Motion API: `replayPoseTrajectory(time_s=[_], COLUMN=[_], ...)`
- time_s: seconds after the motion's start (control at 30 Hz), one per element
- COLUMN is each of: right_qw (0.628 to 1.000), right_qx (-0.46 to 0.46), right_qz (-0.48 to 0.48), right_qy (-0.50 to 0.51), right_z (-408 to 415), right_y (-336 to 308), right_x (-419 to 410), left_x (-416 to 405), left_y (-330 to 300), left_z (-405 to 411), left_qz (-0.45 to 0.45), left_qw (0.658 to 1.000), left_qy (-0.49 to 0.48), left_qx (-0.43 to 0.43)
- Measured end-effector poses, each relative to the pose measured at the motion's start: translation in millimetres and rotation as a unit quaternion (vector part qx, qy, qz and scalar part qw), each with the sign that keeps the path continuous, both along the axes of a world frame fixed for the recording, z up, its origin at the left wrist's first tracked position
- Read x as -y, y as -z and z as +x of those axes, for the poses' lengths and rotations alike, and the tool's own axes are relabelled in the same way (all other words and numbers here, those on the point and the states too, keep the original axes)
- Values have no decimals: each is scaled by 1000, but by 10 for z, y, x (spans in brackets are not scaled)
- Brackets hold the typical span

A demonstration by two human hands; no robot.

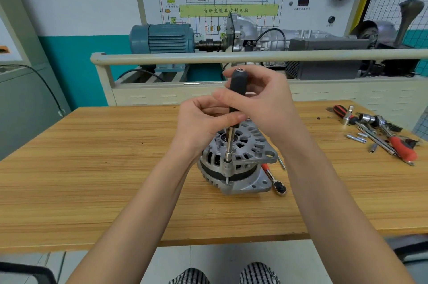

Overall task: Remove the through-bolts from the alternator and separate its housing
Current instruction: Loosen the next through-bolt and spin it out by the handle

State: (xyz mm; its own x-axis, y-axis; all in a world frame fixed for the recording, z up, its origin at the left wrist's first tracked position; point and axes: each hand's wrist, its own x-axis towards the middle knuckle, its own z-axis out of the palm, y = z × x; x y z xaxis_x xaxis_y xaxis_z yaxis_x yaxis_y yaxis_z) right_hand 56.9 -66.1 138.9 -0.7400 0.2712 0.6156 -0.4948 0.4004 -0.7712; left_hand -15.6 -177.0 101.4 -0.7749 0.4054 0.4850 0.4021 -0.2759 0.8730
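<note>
The silver cast-aluminium alternator (238, 161) stands on end near the middle of the wood-grain tabletop (92, 168), its vented end housing facing up. A black-handled nut driver with a steel shaft (236, 89) stands upright over it; its socket tip sits on a through-bolt (227, 177) at the near edge of the housing, and the bolt's shank is visible across the dark stator band. The right hand (264, 103) grasps the upper part of the black handle, fingers curled round it. The left hand (203, 121) pinches the lower end of the handle between thumb and fingers. A chrome ratchet with an orange grip (274, 179) lies on the tabletop just beside the alternator's right flank. Well apart, at the right far edge, lies a cluster of loose sockets, extension bars and red-handled tools (379, 131).
</note>
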Motion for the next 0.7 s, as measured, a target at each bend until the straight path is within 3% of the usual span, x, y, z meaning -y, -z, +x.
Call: replayPoseTrajectory(time_s=[0.07,0.23,0.4,0.5,0.6,0.7], right_qw=[998,998,1000,995,990,997], right_qx=[-32,-42,-1,24,47,28], right_qz=[-28,-20,3,0,-6,-1], right_qy=[50,51,-30,-96,-136,-71], right_z=[-34,-38,-1,17,31,25], right_y=[56,107,68,67,48,27], right_x=[28,13,-46,-56,-83,-75], left_x=[-49,-58,87,98,84,46], left_y=[7,17,-35,-31,-15,-18], left_z=[37,70,2,-31,-51,-50], left_qz=[-8,-12,-38,-41,-32,-32], left_qw=[1000,1000,989,984,987,996], left_qy=[-17,-17,136,166,154,89], left_qx=[-16,-23,32,40,32,9])
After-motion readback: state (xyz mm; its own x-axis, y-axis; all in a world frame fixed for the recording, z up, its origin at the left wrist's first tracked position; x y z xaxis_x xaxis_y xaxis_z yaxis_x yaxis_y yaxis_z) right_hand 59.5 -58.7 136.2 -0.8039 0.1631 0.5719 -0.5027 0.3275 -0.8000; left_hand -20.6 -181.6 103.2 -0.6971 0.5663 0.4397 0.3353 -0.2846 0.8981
